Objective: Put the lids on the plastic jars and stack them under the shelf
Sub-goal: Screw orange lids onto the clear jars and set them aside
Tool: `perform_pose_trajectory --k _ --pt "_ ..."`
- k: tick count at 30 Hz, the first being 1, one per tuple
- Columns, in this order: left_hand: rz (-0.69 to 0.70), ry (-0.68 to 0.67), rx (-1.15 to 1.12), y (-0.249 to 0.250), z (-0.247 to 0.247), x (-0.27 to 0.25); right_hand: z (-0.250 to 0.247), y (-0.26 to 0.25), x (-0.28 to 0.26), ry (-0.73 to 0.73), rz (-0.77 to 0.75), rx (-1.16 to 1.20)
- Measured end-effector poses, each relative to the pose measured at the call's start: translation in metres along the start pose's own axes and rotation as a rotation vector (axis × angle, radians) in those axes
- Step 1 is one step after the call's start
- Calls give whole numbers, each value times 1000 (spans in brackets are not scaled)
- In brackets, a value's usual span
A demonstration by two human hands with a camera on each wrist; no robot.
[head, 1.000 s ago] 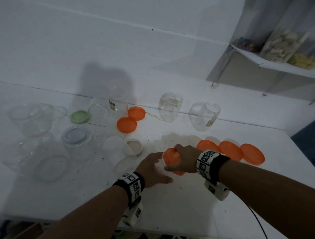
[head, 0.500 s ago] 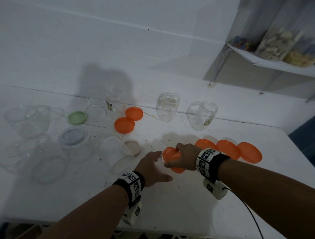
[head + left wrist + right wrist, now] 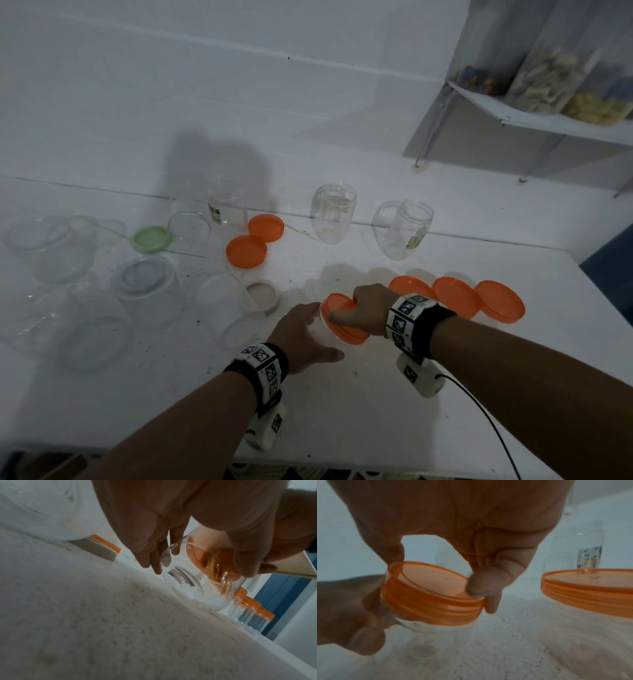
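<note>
Nearest, on the white table [image 3: 342,411]: left hand [image 3: 301,337], fingers wrapped round a clear jar [image 3: 197,588], steadying it. Right hand [image 3: 368,313], fingertips pinched on the rim of an orange lid [image 3: 433,595] sitting tilted on the jar's mouth. Advice: level the lid before turning, or the threads will likely cross. Just beyond: three lidded jars [image 3: 457,296] in a row. Further: open jars [image 3: 334,214], loose orange lids [image 3: 246,251]. Farthest right: the shelf [image 3: 548,120], nothing stacked beneath yet.
</note>
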State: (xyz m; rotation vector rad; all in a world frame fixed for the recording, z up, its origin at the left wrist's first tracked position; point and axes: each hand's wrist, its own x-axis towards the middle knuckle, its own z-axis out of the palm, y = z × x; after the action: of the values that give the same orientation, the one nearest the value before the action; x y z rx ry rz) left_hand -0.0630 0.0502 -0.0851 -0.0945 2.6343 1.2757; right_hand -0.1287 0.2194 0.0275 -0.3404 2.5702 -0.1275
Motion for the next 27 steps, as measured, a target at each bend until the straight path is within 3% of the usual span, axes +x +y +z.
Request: perform_pose_trajectory --k 2,5,8,10,13,16,18,21,23,27 --pt "7 1 13 1 1 -1 3 3 2 19 45 12" --pt "7 12 0 1 -5 -1 1 13 4 -78 94 144" --pt "8 -2 8 3 -13 1 -2 17 4 -184 -52 306" --pt "36 -4 43 11 -17 0 3 18 6 -170 -77 283" --pt "97 6 137 19 -17 -1 12 18 8 -126 83 306" --pt "115 6 151 20 -17 0 12 24 7 -189 217 397" --pt "103 7 139 18 -20 1 9 28 7 -220 176 490" --pt "82 5 137 15 -24 3 6 32 14 -240 -12 597" --pt "94 -8 160 16 -23 4 10 28 17 -224 -45 525" --pt "65 -47 172 15 -17 3 18 17 13 -124 92 287"
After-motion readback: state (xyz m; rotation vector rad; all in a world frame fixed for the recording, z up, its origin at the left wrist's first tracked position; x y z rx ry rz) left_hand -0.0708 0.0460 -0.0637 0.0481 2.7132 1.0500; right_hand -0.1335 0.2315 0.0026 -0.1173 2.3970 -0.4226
